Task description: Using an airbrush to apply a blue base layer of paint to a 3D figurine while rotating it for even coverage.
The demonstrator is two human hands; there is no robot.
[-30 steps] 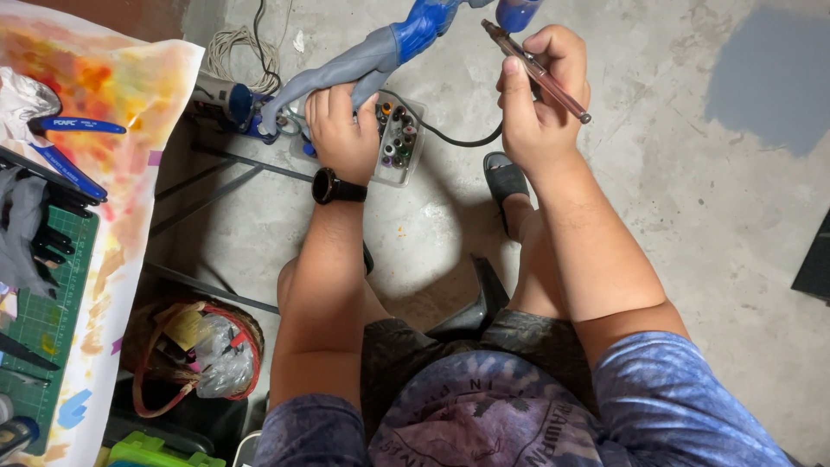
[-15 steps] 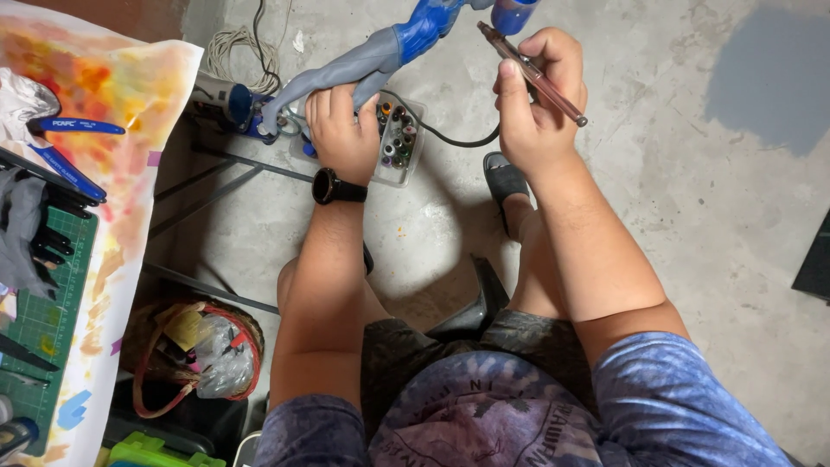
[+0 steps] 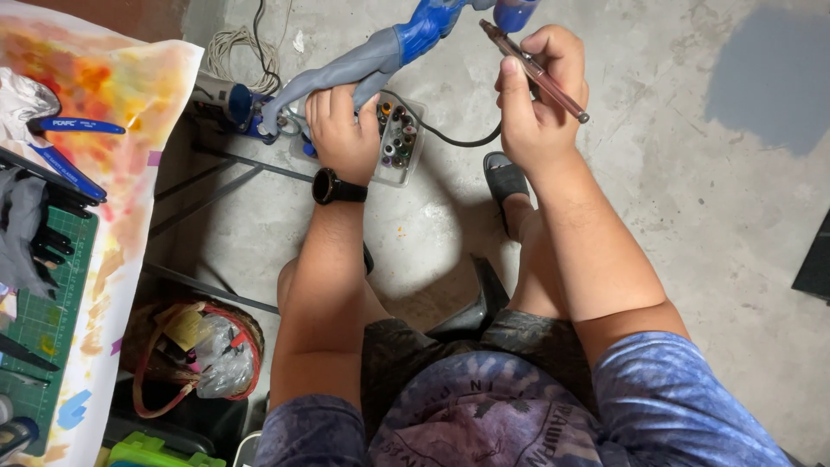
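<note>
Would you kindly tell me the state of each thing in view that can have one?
left hand: closed around the figure.
right hand: gripping the airbrush.
figure: held up, part grey, part blue.
airbrush: held tilted, tip near the figure.
paint box: open, bottles upright.
basket: full of crumpled scraps.

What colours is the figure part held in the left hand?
The figure part is grey where gripped, blue toward its far end; the head view shows it.
</note>
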